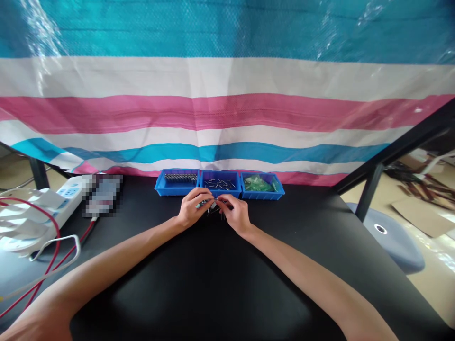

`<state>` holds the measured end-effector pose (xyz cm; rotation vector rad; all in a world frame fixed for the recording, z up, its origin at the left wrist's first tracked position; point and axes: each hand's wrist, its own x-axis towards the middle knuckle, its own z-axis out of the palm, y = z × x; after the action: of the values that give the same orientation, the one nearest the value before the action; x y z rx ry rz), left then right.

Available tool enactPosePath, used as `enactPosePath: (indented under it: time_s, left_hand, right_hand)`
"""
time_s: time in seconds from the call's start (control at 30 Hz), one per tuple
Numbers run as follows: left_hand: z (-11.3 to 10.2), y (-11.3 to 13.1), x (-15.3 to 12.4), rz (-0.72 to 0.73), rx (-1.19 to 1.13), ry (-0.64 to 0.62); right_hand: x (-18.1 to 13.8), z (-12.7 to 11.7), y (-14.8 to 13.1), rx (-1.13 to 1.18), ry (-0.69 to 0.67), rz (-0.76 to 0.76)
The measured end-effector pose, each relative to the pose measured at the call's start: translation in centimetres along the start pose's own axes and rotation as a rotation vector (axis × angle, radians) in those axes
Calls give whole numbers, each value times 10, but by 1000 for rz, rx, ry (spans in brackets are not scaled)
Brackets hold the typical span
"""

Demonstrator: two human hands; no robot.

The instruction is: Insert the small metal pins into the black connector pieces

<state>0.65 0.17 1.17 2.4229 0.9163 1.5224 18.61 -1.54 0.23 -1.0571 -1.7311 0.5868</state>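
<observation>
My left hand (pixel 194 207) and my right hand (pixel 235 212) meet just in front of the blue bins, fingertips almost touching. Both are closed in a pinch. Between them show a small pale-green bit, a whitish bit and thin dark pieces, too small to name and partly hidden by my fingers. The left blue bin (pixel 177 190) holds a row of small metal cylinders (pixel 180 177). Loose thin metal pins or screws (pixel 220 183) lie in the middle blue bin (pixel 227 193). Green pieces, seemingly in clear plastic (pixel 258 183), fill the right blue bin (pixel 265 195).
A white power strip (pixel 67 196) with plugs, red and white cables (pixel 59 237) and a blurred-out device (pixel 103 195) occupy the black table's (pixel 199 284) left side. A striped sheet (pixel 227 113) hangs behind the bins. A grey stool (pixel 394 241) stands beyond the right edge.
</observation>
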Motion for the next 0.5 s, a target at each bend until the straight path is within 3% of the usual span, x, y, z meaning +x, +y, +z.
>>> enactPosePath:
  time_s: [0.5]
  left_hand:
    - [-5,6,-5,-138,-57,22]
  right_hand:
    - [2,-3,-5,-59,25,-105]
